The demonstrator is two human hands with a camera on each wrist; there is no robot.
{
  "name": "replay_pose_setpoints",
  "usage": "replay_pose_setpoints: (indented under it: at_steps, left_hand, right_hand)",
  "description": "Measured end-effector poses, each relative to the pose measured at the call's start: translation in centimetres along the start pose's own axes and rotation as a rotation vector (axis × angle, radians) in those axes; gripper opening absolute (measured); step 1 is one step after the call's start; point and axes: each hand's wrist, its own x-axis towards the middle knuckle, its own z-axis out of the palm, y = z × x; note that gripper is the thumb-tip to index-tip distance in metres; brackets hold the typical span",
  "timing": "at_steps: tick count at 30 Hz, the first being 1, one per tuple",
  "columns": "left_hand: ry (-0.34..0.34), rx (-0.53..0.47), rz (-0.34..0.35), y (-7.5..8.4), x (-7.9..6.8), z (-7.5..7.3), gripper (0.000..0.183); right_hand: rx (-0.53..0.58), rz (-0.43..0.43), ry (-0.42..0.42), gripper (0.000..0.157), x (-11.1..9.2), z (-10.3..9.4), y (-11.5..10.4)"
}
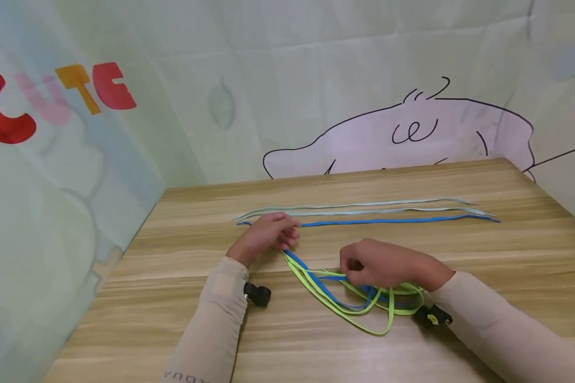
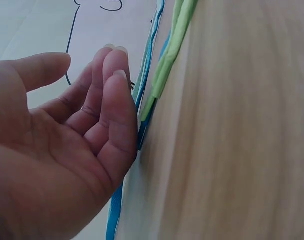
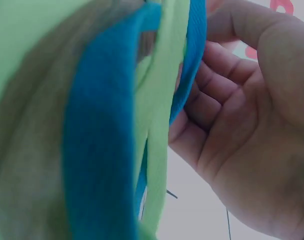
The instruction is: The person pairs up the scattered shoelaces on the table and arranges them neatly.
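Observation:
A loose bundle of yellow-green shoelaces and blue shoelaces lies looped on the table in front of me. My right hand pinches part of this bundle, thumb against curled fingers; in the right wrist view the laces pass in front of the fingertips. My left hand is at the bundle's far left ends, with its thumb apart from loosely bent fingers and nothing in the palm. In the left wrist view, the green lace tips lie just beyond those fingers.
Behind the hands, two pale green laces and a blue lace lie stretched out side by side across the wood-grain table. A printed cloth hangs along the back and left of the table.

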Motion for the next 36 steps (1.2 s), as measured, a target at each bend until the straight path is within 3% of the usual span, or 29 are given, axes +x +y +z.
replay_pose_setpoints:
  at_steps: [4,11,20,25,28,36]
  left_hand:
    - [0.009,0.000,-0.001,0.10,0.01,-0.07,0.034]
    - [0.010,-0.003,-0.002,0.04,0.18,-0.16,0.034]
    - [0.004,-0.029,0.015,0.07,0.08,-0.17,0.033]
    - [0.000,-0.041,0.021,0.03,0.09,-0.13,0.034]
    - [-0.005,-0.055,0.015,0.02,0.13,-0.03,0.034]
    - [-0.027,-0.062,0.031,0.24,-0.07,0.45,0.033]
  right_hand:
    - [0.072,-0.002,0.017,0.012,0.15,-0.24,0.07]
    - [0.118,0.043,-0.023,0.011,-0.04,-0.28,0.03]
    - [0.127,-0.007,-0.020,0.022,-0.13,-0.63,0.10]
    - [0.099,-0.012,0.013,0.013,0.09,-0.73,0.06]
    - [0.141,-0.007,0.017,0.011,0.10,-0.72,0.05]
    - [0.215,0.035,0.006,0.033,-0.10,-0.69,-0.13]
